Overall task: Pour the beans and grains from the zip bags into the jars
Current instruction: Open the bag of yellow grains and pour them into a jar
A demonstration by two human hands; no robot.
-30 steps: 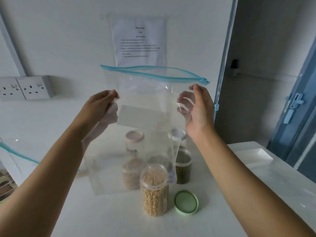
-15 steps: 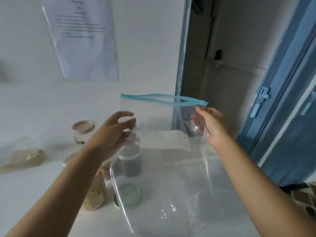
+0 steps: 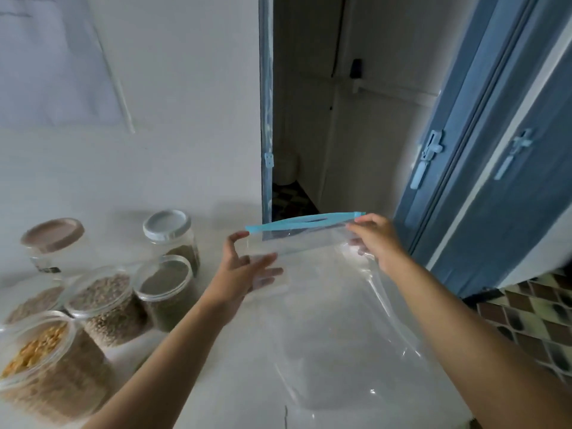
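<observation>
The fingers of the left hand [image 3: 240, 274] lie behind the clear film of the zip bag [image 3: 325, 320] and show only as a blur, so whether they pinch it cannot be told. Below the grip, the bag and both forearms run off the bottom edge. Left of the grip, the jar of yellow grains [image 3: 40, 366] is cut by the left edge, and 1 jar behind it is mostly hidden. The print on the paper [image 3: 52, 57] above is blurred.

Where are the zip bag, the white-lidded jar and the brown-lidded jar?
zip bag [image 3: 272, 226], head view, on its blue zip strip.
white-lidded jar [image 3: 166, 225], head view, on the lid's top.
brown-lidded jar [image 3: 52, 234], head view, on the lid's top.
</observation>
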